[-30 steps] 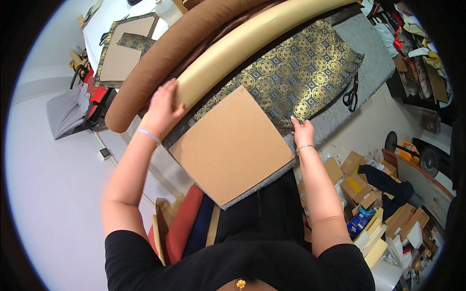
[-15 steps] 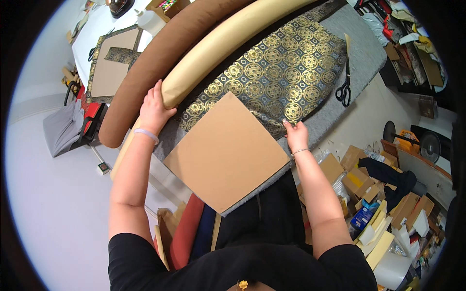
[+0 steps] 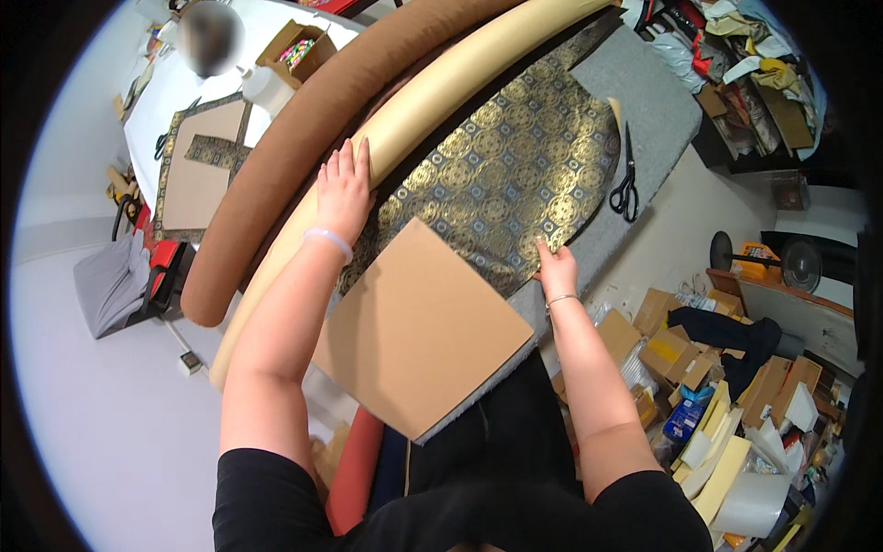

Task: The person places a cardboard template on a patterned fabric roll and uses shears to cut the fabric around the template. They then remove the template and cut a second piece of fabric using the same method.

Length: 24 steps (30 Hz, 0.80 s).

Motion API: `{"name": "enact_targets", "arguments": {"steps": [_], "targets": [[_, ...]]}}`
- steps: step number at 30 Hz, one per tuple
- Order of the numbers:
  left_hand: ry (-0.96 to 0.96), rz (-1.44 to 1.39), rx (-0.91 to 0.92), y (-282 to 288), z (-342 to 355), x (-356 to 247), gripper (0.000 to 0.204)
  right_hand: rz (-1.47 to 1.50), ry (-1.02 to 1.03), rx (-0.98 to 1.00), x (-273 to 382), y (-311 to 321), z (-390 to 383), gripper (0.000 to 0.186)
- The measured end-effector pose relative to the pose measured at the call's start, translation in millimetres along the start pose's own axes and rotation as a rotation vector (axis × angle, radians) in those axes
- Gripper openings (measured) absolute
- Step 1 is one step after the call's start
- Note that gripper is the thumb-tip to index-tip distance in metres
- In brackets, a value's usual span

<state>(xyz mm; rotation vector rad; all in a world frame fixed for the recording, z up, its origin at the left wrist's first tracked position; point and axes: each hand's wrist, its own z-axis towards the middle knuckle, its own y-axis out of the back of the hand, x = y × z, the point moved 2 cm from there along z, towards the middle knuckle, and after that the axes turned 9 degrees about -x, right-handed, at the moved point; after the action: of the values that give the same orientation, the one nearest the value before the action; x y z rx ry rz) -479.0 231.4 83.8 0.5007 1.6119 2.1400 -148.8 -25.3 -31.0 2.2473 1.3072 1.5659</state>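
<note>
The gold-patterned brocade (image 3: pixel 515 184) is being smoothed beside the cardboard square (image 3: pixel 423 340), its edge pinched by the right hand (image 3: pixel 555 269), the left hand (image 3: pixel 342 189) laid flat on the cream roll (image 3: pixel 432 101); alignment seems needed next.

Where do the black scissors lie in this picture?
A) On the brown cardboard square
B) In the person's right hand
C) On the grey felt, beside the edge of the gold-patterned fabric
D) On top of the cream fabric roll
C: the black scissors lie on the grey felt, just past the edge of the gold-patterned fabric, and no hand touches them.
</note>
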Motion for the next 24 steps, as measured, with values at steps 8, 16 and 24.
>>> {"name": "enact_targets", "arguments": {"steps": [8, 16, 24], "targets": [[0.195, -0.1, 0.169, -1, 50, 2, 0.12, -0.235, 0.281, -0.157, 28, 14, 6, 0.047], [0.218, -0.166, 0.156, -4, 44, 5, 0.118, 0.008, 0.23, -0.067, -5, 9, 17, 0.033], [0.144, 0.158, 0.025, -6, 11, -54, 0.114, -0.054, 0.094, -0.029, -21, 4, 30, 0.046]]}}
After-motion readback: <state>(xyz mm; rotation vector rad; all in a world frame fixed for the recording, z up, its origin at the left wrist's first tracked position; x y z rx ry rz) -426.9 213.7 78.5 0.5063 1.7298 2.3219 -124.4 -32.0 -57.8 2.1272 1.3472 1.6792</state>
